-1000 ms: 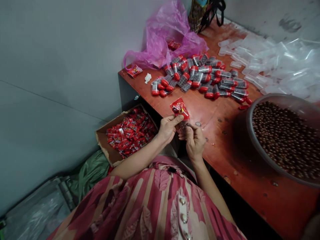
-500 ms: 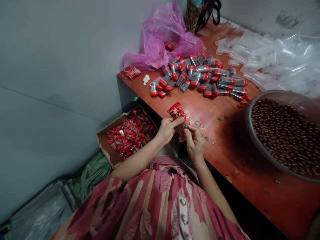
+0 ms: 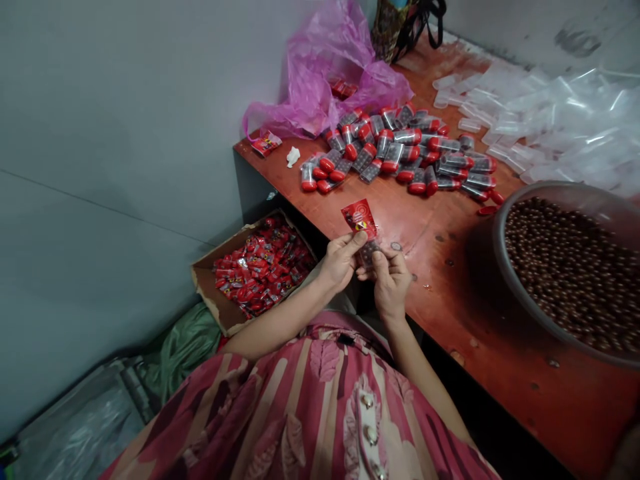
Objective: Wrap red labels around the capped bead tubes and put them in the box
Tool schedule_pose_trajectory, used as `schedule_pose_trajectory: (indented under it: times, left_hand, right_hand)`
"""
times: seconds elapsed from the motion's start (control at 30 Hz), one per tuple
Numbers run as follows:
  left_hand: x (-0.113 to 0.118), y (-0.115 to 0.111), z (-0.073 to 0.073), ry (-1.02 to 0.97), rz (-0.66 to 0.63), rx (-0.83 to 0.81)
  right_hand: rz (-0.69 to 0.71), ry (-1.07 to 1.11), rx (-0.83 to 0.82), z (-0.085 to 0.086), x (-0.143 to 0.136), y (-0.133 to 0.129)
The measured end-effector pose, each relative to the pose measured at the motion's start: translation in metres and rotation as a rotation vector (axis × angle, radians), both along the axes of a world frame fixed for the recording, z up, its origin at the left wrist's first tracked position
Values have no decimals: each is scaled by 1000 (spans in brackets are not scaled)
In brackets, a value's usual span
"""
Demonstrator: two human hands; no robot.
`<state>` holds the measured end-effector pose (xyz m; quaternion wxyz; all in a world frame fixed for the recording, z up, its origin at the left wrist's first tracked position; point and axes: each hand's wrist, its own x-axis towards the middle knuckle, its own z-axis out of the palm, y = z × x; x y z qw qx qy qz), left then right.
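Note:
A small red printed wrapper (image 3: pixel 359 215) sticks up from between the thumb and fingers of my left hand (image 3: pixel 340 261), above the table's near edge. Directly below it, a clear tube filled with dark balls (image 3: pixel 369 253) lies between my two hands. My right hand (image 3: pixel 393 283) is closed with thumb and fingers on the tube's lower end. Whether the tube sits inside the wrapper or behind it, I cannot tell. My fingers cover part of both.
Beyond my hands lie several red-capped filled tubes (image 3: pixel 393 150) and a pink plastic bag (image 3: pixel 320 80) on the red table (image 3: pixel 480 393). A basin of brown balls (image 3: pixel 500 247) and empty clear tubes (image 3: pixel 560 127) occupy the right. A cardboard box (image 3: pixel 207 287) holds red packets at lower left.
The red wrapper has risen slightly and turned, showing more of its printed face. My left hand has moved slightly right; both hands keep their hold close together.

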<state>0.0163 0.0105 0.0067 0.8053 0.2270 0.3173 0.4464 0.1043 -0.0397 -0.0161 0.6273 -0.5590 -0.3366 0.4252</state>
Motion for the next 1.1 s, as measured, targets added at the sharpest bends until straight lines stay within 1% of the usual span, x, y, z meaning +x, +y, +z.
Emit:
schedule_pose_trajectory:
  times: [0.1, 0.17, 0.2, 0.27, 0.37, 0.43, 0.53, 0.63, 0.7, 0.77, 0.8, 0.87, 0.97, 1.03, 1.1]
  left_hand:
    - [2, 0, -3, 72, 55, -18]
    - [4, -3, -6, 112, 98, -3]
    - [4, -5, -6, 129, 119, 4]
    - [4, -8, -6, 149, 127, 8]
    - [0, -8, -4, 106, 74, 10]
    - [-2, -6, -2, 60, 41, 5]
    - [-3, -4, -3, 75, 65, -27]
    - [2, -9, -8, 129, 141, -60]
    - [5, -14, -12, 163, 195, -72]
    - [5, -18, -14, 183, 220, -71]
    - [4, -19, -14, 177, 205, -66]
    - [0, -18, -12, 118, 146, -53]
    - [-8, -13, -9, -13, 72, -65]
    - [-12, -9, -9, -69, 18, -75]
    - [-12, -7, -10, -89, -59, -68]
  right_hand:
    - [-75, -147, 26, -6, -2, -3]
    - [-121, -185, 34, -9, -2, -4]
    - [-121, -164, 29, -10, -2, -3]
    - [-61, -54, -1, -10, -1, -2]
    - [35, 128, -55, -7, 0, 1]
    - [32, 153, -61, -6, -1, 1]
    - [-18, 21, -34, -7, -5, -2]
    - [-117, -185, -3, -12, -8, -5]
    - [-165, -253, -8, -15, -8, -5]
    - [-130, -179, -39, -15, -7, -3]
    - [-91, -101, -54, -14, -6, -2]
    - [-25, 79, -80, -10, -5, 0]
    - [9, 298, -132, -1, -4, 1]
    - [41, 401, -179, 3, -4, 0]
    - [84, 431, -201, 6, -5, -2]
